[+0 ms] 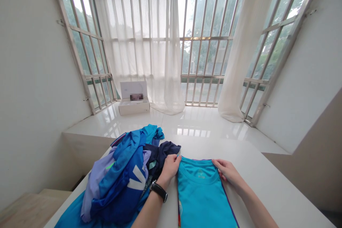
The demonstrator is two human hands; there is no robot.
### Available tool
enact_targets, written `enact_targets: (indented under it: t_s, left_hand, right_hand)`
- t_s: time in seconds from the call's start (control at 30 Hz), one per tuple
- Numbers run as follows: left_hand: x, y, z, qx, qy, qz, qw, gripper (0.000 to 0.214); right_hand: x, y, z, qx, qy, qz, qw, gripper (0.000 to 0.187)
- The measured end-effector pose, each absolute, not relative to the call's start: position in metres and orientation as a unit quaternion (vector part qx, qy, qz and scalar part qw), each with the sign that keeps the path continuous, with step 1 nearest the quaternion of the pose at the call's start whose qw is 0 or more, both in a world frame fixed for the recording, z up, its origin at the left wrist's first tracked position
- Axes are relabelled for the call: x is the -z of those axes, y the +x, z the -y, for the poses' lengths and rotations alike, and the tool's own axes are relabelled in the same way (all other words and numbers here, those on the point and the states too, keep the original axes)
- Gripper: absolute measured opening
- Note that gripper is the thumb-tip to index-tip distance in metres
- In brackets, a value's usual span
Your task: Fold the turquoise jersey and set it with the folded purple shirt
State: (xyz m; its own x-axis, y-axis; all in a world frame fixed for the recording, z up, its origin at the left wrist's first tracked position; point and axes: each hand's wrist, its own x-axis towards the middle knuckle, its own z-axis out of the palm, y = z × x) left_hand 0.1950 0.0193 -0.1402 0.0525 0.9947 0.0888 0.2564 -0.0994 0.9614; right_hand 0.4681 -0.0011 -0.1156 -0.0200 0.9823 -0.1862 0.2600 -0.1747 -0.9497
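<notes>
Checking head view: left hand (169, 171) is pinching the shoulder edge of a teal tee (200, 196), thumb and fingers closed on the fabric. Right hand (226, 172) is reaching the opposite shoulder, with its fingers (217, 165) curling over the edge; firmness of that grip is unclear. Tee is lying flat on a white table (267, 185), collar pointing to 12, hem running out of frame at 6, purple piping showing along its side. Black watch (158, 191) is sitting on the left wrist.

Clothes pile (120, 174) is sitting at 9 o'clock from the tee, just beside the left forearm. Navy garment (162, 153) is topping the pile's near corner, touching the left hand. Royal-blue top (136, 181) with a white V mark and lilac garment (96, 192) are lying bunched in it.

Past the table at 11 o'clock, white box (133, 96) is standing open on a glossy tile ledge (192, 124), label blurred. Sheer curtains (139, 35) are hanging at 12 across barred windows (208, 35).
</notes>
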Motion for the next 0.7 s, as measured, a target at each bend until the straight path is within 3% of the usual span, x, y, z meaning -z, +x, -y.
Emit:
enact_targets:
  t_s: [0.37,0.53,0.7]
  left_hand:
    - [0.131,0.2,-0.009,-0.421,0.598,-0.457,0.507,0.049]
    - [0.131,0.202,-0.011,-0.431,0.629,-0.493,0.418,0.037]
    - [0.129,0.204,-0.007,-0.433,0.66,-0.522,0.323,0.037]
  right_hand:
    - [0.113,0.47,0.005,-0.503,-0.564,0.52,0.398,0.054]
    - [0.117,0.47,0.002,-0.49,-0.569,0.532,0.392,0.057]
    - [0.116,0.473,0.0,-0.379,-0.609,0.589,0.372,0.049]
